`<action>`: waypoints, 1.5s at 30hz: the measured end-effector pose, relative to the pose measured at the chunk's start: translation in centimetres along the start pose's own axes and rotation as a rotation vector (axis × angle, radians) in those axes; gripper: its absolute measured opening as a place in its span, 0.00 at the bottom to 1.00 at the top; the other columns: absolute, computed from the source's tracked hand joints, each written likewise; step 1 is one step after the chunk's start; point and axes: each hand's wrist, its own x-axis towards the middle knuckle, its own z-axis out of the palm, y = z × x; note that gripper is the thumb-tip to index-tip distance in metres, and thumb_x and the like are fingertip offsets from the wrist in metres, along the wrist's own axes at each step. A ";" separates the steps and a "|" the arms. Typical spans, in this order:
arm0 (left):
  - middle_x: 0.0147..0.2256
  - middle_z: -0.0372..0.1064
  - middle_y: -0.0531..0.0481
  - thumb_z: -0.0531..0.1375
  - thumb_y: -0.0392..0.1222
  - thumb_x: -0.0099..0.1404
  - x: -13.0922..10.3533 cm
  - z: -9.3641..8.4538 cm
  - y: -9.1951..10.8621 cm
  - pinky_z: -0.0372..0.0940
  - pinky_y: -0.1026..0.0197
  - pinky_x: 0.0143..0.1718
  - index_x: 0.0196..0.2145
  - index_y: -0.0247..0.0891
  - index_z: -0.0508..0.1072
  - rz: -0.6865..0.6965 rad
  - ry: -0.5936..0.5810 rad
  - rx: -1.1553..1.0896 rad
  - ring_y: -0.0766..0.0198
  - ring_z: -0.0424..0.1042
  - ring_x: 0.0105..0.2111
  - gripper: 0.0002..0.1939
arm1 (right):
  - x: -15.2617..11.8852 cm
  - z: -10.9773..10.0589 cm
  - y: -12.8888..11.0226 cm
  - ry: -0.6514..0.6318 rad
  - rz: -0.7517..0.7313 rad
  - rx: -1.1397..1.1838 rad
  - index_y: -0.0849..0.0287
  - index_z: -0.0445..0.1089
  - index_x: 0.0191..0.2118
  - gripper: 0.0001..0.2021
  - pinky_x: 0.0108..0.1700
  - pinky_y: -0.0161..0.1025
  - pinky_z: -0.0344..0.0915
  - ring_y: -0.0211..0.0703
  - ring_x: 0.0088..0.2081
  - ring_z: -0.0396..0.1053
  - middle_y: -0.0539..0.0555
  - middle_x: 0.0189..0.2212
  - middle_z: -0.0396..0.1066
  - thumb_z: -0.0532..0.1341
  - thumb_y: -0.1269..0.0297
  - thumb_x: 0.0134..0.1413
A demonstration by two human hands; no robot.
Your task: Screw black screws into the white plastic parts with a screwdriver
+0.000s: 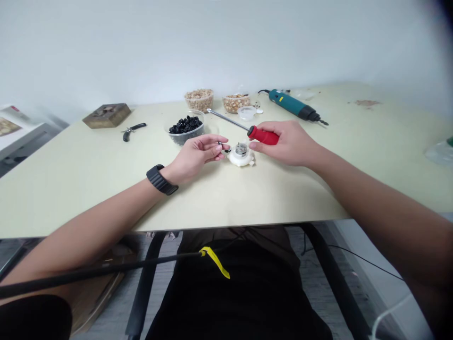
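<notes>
My right hand [288, 141] is closed around the red handle of a screwdriver [264, 136]; its metal shaft points up and left over the table. Between the thumb and fingers of my left hand [201, 153] is a small black piece [226, 149], too small to name. A white round part with a silver metal motor-like centre [241, 155] rests on the table between my hands. The fingertips of my left hand are close to its left side; whether they touch it I cannot tell.
Behind my left hand stands a clear bowl of black pieces [186, 126]. Farther back are tubs of beige bits [198, 100] and tan bits [236, 103], a small clear cup [247, 112] and a green rotary tool [292, 105]. Pliers [133, 130] and a wooden block [107, 116] lie left.
</notes>
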 end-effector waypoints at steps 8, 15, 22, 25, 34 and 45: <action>0.44 0.89 0.45 0.79 0.29 0.68 0.4 0.0 -0.2 0.82 0.62 0.47 0.41 0.36 0.88 0.077 0.150 0.044 0.65 0.85 0.40 0.07 | -0.3 -1.0 -0.2 -0.108 0.006 0.015 0.50 0.85 0.44 0.24 0.41 0.49 0.64 0.53 0.37 0.73 0.54 0.34 0.81 0.71 0.32 0.65; 0.39 0.89 0.46 0.81 0.32 0.65 0.9 -0.4 -0.2 0.78 0.61 0.38 0.38 0.37 0.86 0.189 0.192 0.165 0.66 0.81 0.32 0.09 | -0.2 -3.0 1.6 -0.122 0.035 -0.040 0.49 0.89 0.41 0.24 0.44 0.52 0.71 0.60 0.43 0.80 0.56 0.43 0.89 0.74 0.32 0.61; 0.38 0.89 0.46 0.84 0.36 0.62 0.8 -0.3 0.1 0.78 0.60 0.38 0.37 0.38 0.85 0.206 0.192 0.195 0.65 0.81 0.33 0.12 | -0.2 -3.1 1.6 -0.132 0.034 -0.047 0.46 0.91 0.42 0.23 0.43 0.51 0.74 0.60 0.44 0.83 0.54 0.42 0.90 0.75 0.32 0.59; 0.38 0.89 0.45 0.84 0.38 0.61 0.8 -0.4 0.1 0.78 0.60 0.38 0.37 0.38 0.85 0.214 0.180 0.187 0.65 0.81 0.33 0.13 | -0.2 -3.2 1.7 -0.140 0.024 -0.042 0.46 0.91 0.42 0.22 0.43 0.51 0.73 0.59 0.42 0.82 0.54 0.42 0.90 0.75 0.33 0.60; 0.38 0.88 0.46 0.76 0.33 0.63 0.7 -0.5 0.0 0.79 0.57 0.40 0.33 0.39 0.85 0.341 0.210 0.350 0.61 0.82 0.35 0.05 | -0.2 -3.6 1.1 -0.285 0.120 -0.014 0.48 0.90 0.43 0.21 0.34 0.48 0.65 0.49 0.30 0.72 0.51 0.31 0.81 0.73 0.36 0.66; 0.35 0.85 0.47 0.71 0.35 0.62 0.4 -1.2 0.6 0.74 0.51 0.43 0.30 0.42 0.85 0.440 0.278 0.650 0.55 0.79 0.36 0.04 | -0.5 -3.1 1.0 -0.258 -0.021 -0.096 0.48 0.88 0.47 0.20 0.39 0.50 0.69 0.55 0.36 0.77 0.55 0.40 0.87 0.69 0.38 0.70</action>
